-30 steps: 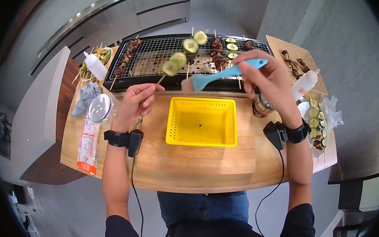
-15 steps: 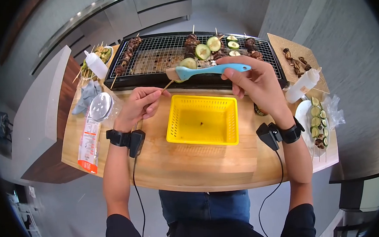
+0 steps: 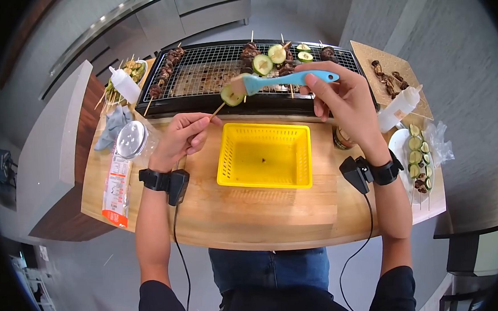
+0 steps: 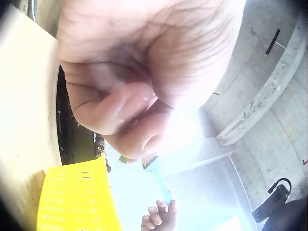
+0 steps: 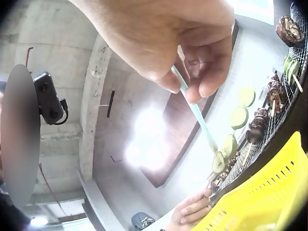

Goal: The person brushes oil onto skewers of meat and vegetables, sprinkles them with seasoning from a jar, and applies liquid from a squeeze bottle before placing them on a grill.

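Observation:
My left hand [image 3: 182, 139] pinches the bare end of a zucchini skewer [image 3: 262, 65], whose pale green-rimmed slices slant up to the right above the grill. In the right hand [image 3: 348, 101] is a blue basting brush [image 3: 284, 80], gripped by its handle between thumb and fingers. Its bristles [image 3: 238, 86] lie against the lower slices and partly hide them. The right wrist view shows the brush tip at the lowest zucchini slice [image 5: 219, 162]. Curled fingers [image 4: 139, 130] fill the left wrist view, hiding the stick. A yellow basket [image 3: 265, 183] stands below, between both hands.
Behind the hands stretches a black grill [image 3: 200, 105] with meat skewers [image 3: 167, 72] on its wire rack. Squeeze bottles [image 3: 125, 85] stand at both sides. A plate of zucchini skewers [image 3: 396, 141] lies at right; a shaker jar [image 3: 132, 140] and cloth [image 3: 113, 127] are at left.
The brush has moved left and up from beside the skewer onto its lower slices, then slightly further up along them. The skewer's tip has shifted a little right and down.

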`<action>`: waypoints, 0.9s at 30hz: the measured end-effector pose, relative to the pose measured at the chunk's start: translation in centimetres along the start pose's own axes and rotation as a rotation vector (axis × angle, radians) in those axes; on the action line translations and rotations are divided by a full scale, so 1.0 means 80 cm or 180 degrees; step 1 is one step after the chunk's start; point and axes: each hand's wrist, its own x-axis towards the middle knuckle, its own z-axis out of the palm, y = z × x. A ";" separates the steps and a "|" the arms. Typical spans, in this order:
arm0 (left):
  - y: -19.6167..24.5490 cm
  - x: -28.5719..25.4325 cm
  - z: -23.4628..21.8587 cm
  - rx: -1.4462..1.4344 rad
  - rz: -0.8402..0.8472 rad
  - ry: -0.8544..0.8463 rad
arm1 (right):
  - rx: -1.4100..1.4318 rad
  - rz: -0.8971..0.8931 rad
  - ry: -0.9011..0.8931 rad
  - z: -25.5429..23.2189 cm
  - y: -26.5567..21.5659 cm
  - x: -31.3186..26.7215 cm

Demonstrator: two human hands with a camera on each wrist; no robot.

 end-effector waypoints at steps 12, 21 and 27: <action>-0.004 0.001 -0.005 -0.0169 0.0082 0.0001 | -0.0449 -0.0052 0.0084 -0.002 0.001 0.000; -0.002 0.000 -0.004 -0.0170 0.0084 -0.0008 | -0.0273 -0.0097 0.0253 -0.007 0.004 0.003; -0.003 0.001 -0.005 -0.0176 0.0059 -0.0008 | -0.0164 -0.0018 0.0330 -0.011 0.001 0.003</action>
